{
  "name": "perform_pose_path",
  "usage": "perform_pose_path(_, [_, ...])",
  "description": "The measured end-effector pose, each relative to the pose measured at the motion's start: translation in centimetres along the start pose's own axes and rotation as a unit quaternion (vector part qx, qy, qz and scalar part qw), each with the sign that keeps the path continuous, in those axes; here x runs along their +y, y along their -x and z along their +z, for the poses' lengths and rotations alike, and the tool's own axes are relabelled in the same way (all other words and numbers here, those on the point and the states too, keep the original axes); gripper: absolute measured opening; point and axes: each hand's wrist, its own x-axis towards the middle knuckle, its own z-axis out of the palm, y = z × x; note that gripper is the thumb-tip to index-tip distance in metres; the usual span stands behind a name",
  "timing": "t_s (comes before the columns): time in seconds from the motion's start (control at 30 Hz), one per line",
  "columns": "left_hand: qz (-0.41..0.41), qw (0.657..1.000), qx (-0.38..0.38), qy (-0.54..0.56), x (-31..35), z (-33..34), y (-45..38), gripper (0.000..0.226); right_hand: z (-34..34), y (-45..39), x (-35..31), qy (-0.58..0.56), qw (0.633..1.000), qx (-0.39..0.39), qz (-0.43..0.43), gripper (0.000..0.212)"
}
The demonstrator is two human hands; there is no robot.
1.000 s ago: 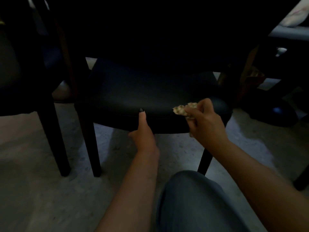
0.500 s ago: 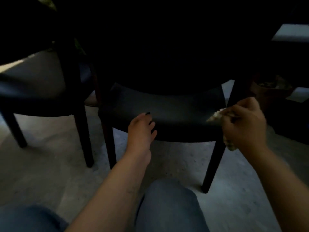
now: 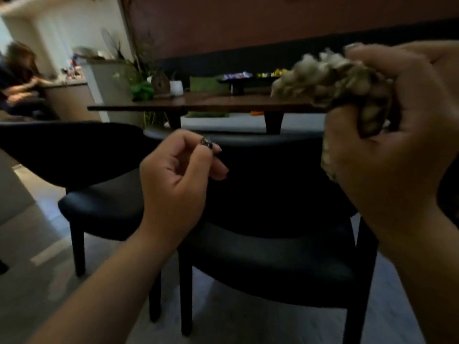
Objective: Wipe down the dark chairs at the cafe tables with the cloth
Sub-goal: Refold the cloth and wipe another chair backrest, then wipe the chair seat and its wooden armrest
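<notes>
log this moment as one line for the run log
right hand: grips bunched cloth, raised | left hand: curled, empty | chair: untouched

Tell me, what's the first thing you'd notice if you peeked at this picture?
The scrunched-up cloth, gripped in the right hand at the upper right, jumps out first. Next comes the left hand in the middle, its fingers curled and holding nothing. Below the hands sits a dark chair, with a wooden table behind it.
</notes>
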Motion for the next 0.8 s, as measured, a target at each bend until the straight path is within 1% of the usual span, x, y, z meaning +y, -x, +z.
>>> perform_pose_path(0.03, [0.03,0.999,-0.015,-0.008,0.5,-0.2,-1.3,0.018,0.5,-0.9,-0.4,0.026,1.0,-0.01,-0.01,0.024])
perform_pose_path(0.07, [0.043,0.998,-0.031,-0.02,0.9,-0.2,-2.7,0.019,1.0,-1.8,-0.5,0.051,0.998,-0.048,-0.007,0.023])
perform_pose_path(0.1, [0.054,0.997,-0.044,-0.04,1.1,-0.2,-4.0,0.019,1.5,-2.6,-0.4,0.064,0.991,-0.116,0.018,0.021])
perform_pose_path(0.13, [0.06,0.994,-0.058,-0.066,1.2,-0.2,-5.2,0.02,1.9,-3.4,-0.3,0.063,0.975,-0.203,0.058,0.018])
perform_pose_path(0.17, [0.066,0.99,-0.079,-0.096,1.0,-0.1,-6.5,0.02,2.2,-4.1,-0.1,0.055,0.95,-0.289,0.108,0.015])
perform_pose_path(0.2, [0.068,0.984,-0.109,-0.124,0.7,-0.2,-7.7,0.019,2.5,-4.8,0.2,0.038,0.919,-0.356,0.163,0.013])
perform_pose_path(0.23, [0.059,0.976,-0.147,-0.151,0.3,-0.2,-8.8,0.018,2.8,-5.5,0.4,0.02,0.894,-0.396,0.209,0.011])
perform_pose_path(0.27, [0.039,0.965,-0.19,-0.178,-0.2,-0.1,-9.8,0.016,3.3,-6.1,0.7,0.011,0.877,-0.417,0.239,0.011])
perform_pose_path(0.33, [-0.012,0.938,-0.272,-0.213,-1.9,0.5,-12.0,0.019,4.7,-7.4,1.1,0.026,0.855,-0.445,0.264,0.01])
perform_pose_path(0.43, [-0.101,0.909,-0.331,-0.232,-4.7,2.8,-15.9,0.02,9.1,-10.0,2.9,0.066,0.832,-0.463,0.297,0.015])
perform_pose_path(0.5, [-0.136,0.884,-0.374,-0.247,-6.7,4.9,-18.5,0.011,12.7,-11.7,4.5,0.087,0.81,-0.465,0.348,0.021])
perform_pose_path(0.53, [-0.151,0.879,-0.383,-0.24,-7.7,5.9,-19.5,0.01,14.3,-12.0,5.3,0.095,0.806,-0.452,0.37,0.023])
perform_pose_path(0.57, [-0.187,0.885,-0.374,-0.205,-8.5,7.0,-20.1,0.018,15.8,-12.0,6.2,0.1,0.81,-0.431,0.385,0.023])
perform_pose_path(0.63, [-0.273,0.897,-0.329,-0.113,-10.0,8.8,-20.3,0.037,17.7,-11.1,7.9,0.085,0.824,-0.371,0.42,0.024])
perform_pose_path(0.67, [-0.312,0.894,-0.311,-0.077,-10.4,9.4,-20.1,0.043,18.0,-10.3,8.7,0.059,0.824,-0.338,0.45,0.022])
perform_pose_path(0.7, [-0.36,0.884,-0.299,-0.019,-10.7,10.0,-19.5,0.047,17.9,-9.5,9.4,0.029,0.813,-0.317,0.488,0.019])
perform_pose_path(0.73, [-0.416,0.86,-0.291,0.047,-11.2,10.3,-18.9,0.051,17.6,-8.7,10.0,0.001,0.79,-0.301,0.534,0.015])
perform_pose_path(0.8, [-0.504,0.799,-0.291,0.153,-11.5,10.4,-17.6,0.055,17.2,-7.5,10.6,-0.036,0.743,-0.286,0.604,0.013])
